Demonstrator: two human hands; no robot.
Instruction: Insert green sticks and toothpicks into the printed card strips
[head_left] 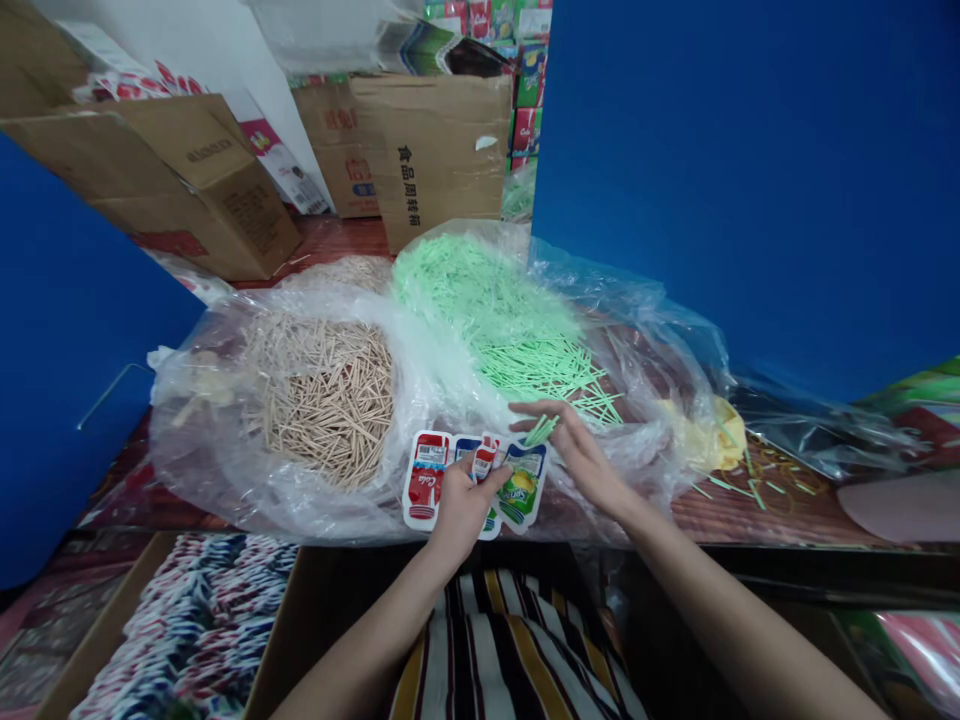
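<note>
My left hand (466,500) is closed around a fan of printed drink packets, held low over the table's front edge. One is a red Cola packet (426,482); another is a green and blue lemon packet (523,486). To the right, my right hand (574,445) pinches a few short green sticks (541,430) just above the packets. Behind it spreads a pile of green sticks (544,365) in an opened clear plastic bag. A heap of tan sticks (337,400) lies in another clear bag to the left.
At the lower left stands a box (279,630) filled with many printed packets. Cardboard cartons (442,150) stand at the back, between blue panels (735,160). Rubber bands (784,475) and loose green sticks lie at the right, near yellowish plastic (724,435).
</note>
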